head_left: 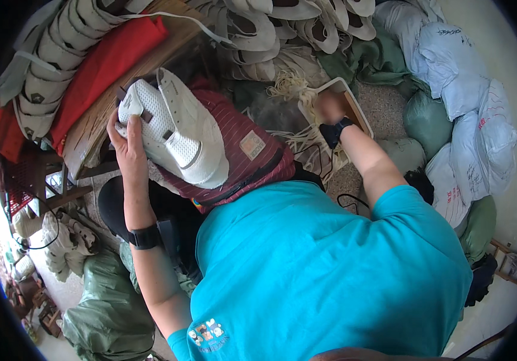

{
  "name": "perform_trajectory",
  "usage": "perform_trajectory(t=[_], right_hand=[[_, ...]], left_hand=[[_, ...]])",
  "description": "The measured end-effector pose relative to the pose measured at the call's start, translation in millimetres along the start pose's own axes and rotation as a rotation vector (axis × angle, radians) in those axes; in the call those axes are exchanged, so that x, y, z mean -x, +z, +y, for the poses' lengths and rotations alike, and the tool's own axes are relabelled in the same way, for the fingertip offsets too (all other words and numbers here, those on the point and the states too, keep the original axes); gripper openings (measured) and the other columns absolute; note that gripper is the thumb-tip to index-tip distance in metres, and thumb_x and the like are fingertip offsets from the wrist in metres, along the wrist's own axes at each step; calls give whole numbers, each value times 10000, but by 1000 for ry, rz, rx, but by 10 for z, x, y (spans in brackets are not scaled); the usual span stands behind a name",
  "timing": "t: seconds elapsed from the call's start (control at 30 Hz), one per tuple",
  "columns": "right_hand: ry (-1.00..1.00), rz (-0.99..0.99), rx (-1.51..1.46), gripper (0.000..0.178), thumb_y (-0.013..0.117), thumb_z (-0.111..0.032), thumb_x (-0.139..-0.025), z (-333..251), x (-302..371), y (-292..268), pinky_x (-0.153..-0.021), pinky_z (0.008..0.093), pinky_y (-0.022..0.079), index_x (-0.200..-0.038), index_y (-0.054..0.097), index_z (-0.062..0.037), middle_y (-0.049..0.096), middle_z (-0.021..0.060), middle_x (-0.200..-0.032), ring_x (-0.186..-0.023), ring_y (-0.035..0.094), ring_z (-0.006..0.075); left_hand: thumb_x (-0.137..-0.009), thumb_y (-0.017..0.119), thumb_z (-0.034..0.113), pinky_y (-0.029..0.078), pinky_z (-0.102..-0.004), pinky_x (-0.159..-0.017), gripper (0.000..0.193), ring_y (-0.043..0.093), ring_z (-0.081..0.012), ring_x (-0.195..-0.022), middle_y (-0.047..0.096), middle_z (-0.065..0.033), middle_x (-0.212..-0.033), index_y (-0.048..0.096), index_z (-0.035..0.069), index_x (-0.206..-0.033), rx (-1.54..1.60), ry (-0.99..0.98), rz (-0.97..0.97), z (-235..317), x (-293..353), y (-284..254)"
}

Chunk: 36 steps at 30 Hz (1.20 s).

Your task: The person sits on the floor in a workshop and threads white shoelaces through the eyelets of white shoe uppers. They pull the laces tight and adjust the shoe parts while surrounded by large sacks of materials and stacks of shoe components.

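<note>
A white shoe upper (201, 135) with mesh panels and rows of eyelets rests over my lap. My left hand (130, 143) grips its left end, thumb laid over the mesh and fingers behind. Under the upper lies a dark red striped apron (261, 147). My right hand (330, 109) reaches out to the far right, into a white-rimmed box (364, 117). That hand is blurred, so its fingers and anything in them cannot be made out. Pale shoelaces (291, 84) hang in bunches beside the box and trail toward my lap.
Left of me stands a wooden bench (99, 114) bearing a red cloth (111, 72) and a stack of white uppers (51, 78). More uppers (252, 30) are heaped ahead. White sacks (451, 66) line the right wall; a green sack (111, 307) sits at lower left.
</note>
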State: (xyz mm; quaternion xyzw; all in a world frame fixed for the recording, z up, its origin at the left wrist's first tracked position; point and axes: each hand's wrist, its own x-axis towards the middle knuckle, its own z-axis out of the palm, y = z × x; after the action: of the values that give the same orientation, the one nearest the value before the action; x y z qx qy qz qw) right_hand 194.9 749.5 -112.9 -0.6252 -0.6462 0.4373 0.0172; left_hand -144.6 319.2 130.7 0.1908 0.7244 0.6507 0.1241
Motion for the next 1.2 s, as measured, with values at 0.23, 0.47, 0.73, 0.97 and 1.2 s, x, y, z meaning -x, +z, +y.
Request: perform_trajectory(t=[0.23, 0.47, 0.73, 0.97, 1.2], right_hand=[[-229, 353, 287, 353, 630, -178, -865, -369, 121, 120, -890, 436, 516, -1148, 649, 33, 663, 252, -1148, -1064, 646, 383], [54, 93, 20, 335, 649, -244, -872, -611, 367, 176, -871, 445, 519, -965, 690, 76, 706, 248, -1003, -955, 678, 395], [-418, -46, 830, 289, 603, -250, -893, -88, -88, 106, -730, 391, 541, -816, 738, -7, 718, 146, -784, -851, 714, 271], [-437, 45, 462, 216, 656, -209, -876, -765, 467, -315, -663, 359, 519, -886, 714, -1, 703, 132, -785, -711, 670, 209], [-760, -753, -20, 144, 584, -84, -967, -2514, 2356, -314, -681, 223, 481, -1081, 648, -26, 671, 15, -931, -757, 587, 63]], left_hand=[[-1018, 592, 303, 416, -247, -961, 524, 541, -111, -1048, 583, -77, -1179, 373, 32, -1409, -12, -1, 20, -20, -2, 8], [-1004, 575, 430, 365, -293, -1026, 606, 521, -156, -1118, 563, -104, -1220, 391, 35, -1425, -12, 9, 35, -73, 10, 24], [-1022, 580, 313, 397, -259, -986, 530, 529, -122, -1067, 576, -92, -1191, 359, 26, -1409, 1, 0, 49, -9, 35, 8], [-951, 680, 270, 402, -353, -1019, 578, 534, -232, -1126, 563, -161, -1248, 410, 16, -1396, -530, 288, 230, 71, 88, -18], [-801, 779, 80, 494, -338, -886, 742, 604, -253, -1064, 514, -130, -1381, 393, 13, -1431, -329, 397, -148, 1035, 491, 404]])
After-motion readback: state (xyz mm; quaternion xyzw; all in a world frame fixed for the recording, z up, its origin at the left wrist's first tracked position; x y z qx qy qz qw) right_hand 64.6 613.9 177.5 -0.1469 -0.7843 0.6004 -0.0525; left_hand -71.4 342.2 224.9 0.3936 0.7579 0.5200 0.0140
